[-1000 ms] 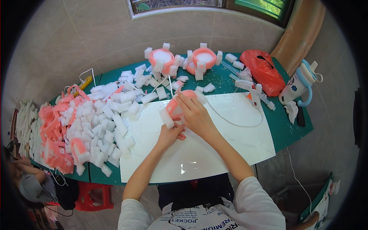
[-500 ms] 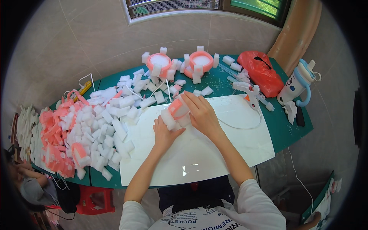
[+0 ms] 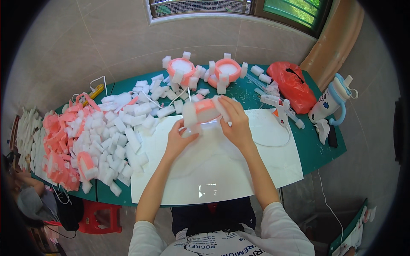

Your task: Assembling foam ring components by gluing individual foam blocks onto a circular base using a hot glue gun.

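Right hand (image 3: 235, 126) has the pink-and-white foam ring (image 3: 205, 105) gripped by its right end, up between both hands! Left hand (image 3: 176, 140), thumb and fingers spread, sits at the other end, contact unclear. White foam blocks (image 3: 112, 138) heap leftward; glue gun (image 3: 270, 100) lies rightward.

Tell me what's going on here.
The person's right hand grips one end of a pink-and-white foam piece over a white board, with the left hand at its other end. A heap of white foam blocks lies to the left, a glue gun to the right. Behind sit two pink rings.
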Tool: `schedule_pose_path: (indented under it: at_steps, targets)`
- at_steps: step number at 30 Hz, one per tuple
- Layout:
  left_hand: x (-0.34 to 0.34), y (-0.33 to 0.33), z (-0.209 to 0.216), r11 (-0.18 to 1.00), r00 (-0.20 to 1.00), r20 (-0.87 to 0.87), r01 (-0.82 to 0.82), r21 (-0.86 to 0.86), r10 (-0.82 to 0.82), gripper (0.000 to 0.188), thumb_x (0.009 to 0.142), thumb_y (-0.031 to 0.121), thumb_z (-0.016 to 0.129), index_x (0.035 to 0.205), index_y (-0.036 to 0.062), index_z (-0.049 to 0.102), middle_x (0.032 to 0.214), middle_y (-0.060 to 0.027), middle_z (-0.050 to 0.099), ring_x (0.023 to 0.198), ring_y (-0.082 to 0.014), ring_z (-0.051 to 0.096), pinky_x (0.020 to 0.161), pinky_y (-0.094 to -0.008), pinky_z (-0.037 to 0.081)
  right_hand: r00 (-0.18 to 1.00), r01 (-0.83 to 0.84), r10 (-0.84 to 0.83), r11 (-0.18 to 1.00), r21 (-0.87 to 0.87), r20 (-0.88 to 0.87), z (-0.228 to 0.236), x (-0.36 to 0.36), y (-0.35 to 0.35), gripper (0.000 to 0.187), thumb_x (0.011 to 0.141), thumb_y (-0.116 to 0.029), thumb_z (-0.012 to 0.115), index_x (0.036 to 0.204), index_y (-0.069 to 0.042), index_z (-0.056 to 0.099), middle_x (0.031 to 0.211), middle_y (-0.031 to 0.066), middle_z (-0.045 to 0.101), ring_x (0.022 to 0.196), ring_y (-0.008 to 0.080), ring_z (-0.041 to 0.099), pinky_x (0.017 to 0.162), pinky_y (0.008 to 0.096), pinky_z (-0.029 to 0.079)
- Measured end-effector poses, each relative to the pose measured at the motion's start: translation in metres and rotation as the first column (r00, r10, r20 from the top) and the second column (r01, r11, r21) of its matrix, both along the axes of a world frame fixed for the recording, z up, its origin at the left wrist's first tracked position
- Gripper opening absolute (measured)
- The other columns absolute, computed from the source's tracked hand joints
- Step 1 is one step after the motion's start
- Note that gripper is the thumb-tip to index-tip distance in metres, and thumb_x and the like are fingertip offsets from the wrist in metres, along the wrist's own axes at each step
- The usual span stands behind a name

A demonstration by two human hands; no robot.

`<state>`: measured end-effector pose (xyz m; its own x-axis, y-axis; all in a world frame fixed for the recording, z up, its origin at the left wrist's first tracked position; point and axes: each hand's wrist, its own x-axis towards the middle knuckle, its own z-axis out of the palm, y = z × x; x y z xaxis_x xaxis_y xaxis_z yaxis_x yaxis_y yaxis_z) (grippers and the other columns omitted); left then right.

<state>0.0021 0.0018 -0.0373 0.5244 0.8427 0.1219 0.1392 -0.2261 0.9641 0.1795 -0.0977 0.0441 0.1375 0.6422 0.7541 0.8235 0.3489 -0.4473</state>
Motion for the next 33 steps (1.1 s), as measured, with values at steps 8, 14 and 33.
schedule_pose_path:
  at_steps: [8, 14, 33]
  targets:
    - [-0.001, -0.005, 0.019, 0.984, 0.895, 0.418, -0.1, -0.146, 0.154, 0.057, 0.077, -0.002, 0.064, 0.129, -0.0021, 0.04, 0.115, -0.0098, 0.049, 0.11, -0.0168, 0.048, 0.095, -0.0286, 0.039, 0.979, -0.001, -0.013, 0.997, -0.072, -0.206, -0.019, 0.008, 0.01, 0.049, 0.067, 0.003, 0.06, 0.115, 0.001, 0.052, 0.114, 0.0176, 0.053, 0.106, 0.0337, 0.049, 0.089, 0.0375, 0.042]
    - [-0.009, -0.002, 0.012, 0.991, 0.873, 0.472, -0.075, -0.11, 0.119, 0.058, 0.084, 0.022, 0.064, 0.131, -0.0019, 0.039, 0.125, -0.0101, 0.045, 0.114, -0.0177, 0.046, 0.094, -0.0283, 0.037, 0.973, 0.158, -0.147, 0.986, 0.049, -0.179, -0.026, -0.002, 0.017, 0.039, 0.071, 0.002, 0.061, 0.11, 0.0, 0.057, 0.104, 0.0147, 0.06, 0.089, 0.0262, 0.058, 0.076, 0.0316, 0.047]
    - [-0.008, -0.01, 0.015, 0.998, 0.815, 0.577, -0.041, -0.045, 0.059, 0.068, 0.072, 0.006, 0.073, 0.129, -0.0058, 0.038, 0.133, -0.0159, 0.039, 0.126, -0.0239, 0.037, 0.104, -0.0384, 0.036, 0.94, 0.109, -0.079, 0.991, 0.073, -0.331, -0.029, -0.005, 0.016, 0.041, 0.069, 0.002, 0.061, 0.109, 0.0, 0.057, 0.104, 0.0156, 0.059, 0.092, 0.0287, 0.06, 0.08, 0.0324, 0.047]
